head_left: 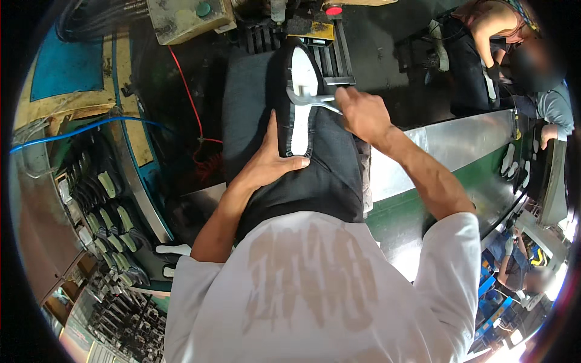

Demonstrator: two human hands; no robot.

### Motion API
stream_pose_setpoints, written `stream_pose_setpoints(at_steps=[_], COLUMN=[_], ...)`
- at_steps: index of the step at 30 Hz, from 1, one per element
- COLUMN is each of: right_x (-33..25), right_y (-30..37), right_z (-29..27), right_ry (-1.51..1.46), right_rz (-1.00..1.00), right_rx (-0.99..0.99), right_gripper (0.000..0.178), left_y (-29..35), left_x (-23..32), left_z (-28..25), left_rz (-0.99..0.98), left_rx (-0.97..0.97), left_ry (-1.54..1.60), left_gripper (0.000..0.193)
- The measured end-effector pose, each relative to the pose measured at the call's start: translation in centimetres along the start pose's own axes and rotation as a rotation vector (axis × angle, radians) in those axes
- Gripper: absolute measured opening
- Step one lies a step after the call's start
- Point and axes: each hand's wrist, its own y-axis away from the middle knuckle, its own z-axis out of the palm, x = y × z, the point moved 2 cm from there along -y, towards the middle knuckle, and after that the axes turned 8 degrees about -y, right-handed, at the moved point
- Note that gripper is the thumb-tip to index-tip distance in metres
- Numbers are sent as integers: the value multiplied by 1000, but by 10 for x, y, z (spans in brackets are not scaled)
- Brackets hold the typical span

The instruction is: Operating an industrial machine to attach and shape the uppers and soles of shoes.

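A black shoe lies sole-up along my thighs, its white underside facing me and its black upper gathered round the edge. My left hand grips the near, narrow end of it, with the thumb across the tip and a finger along the left side. In my right hand is a pair of metal pincers, held by the handles. Their curved head lies over the middle of the white underside; whether the jaws bite on anything cannot be made out.
Several dark shoes with pale soles fill a rack at the left. A metal-edged green bench runs along the right, with white sole pieces on it. A machine box stands ahead. Other people work at the right.
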Motion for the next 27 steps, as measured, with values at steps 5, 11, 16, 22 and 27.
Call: stream_pose_setpoints(at_steps=[5, 11, 16, 22, 27], right_x=[-10, 12, -12, -9, 19], right_y=[-31, -42, -50, -72, -34], right_z=[-22, 10, -2, -23, 12], right_ry=[125, 265, 48, 52, 200], right_rz=[48, 283, 306, 220, 311], right_rx=[-153, -473, -211, -151, -416], right_gripper=[38, 30, 23, 26, 25], left_y=[7, 1, 2, 1, 0], left_x=[6, 12, 11, 10, 12], left_z=[-3, -5, 0, -4, -5], left_rz=[-29, -46, -26, -32, -43], left_rx=[-13, -27, 8, 1, 13], left_ry=[66, 146, 51, 41, 28], left_gripper=[139, 136, 136, 136, 135])
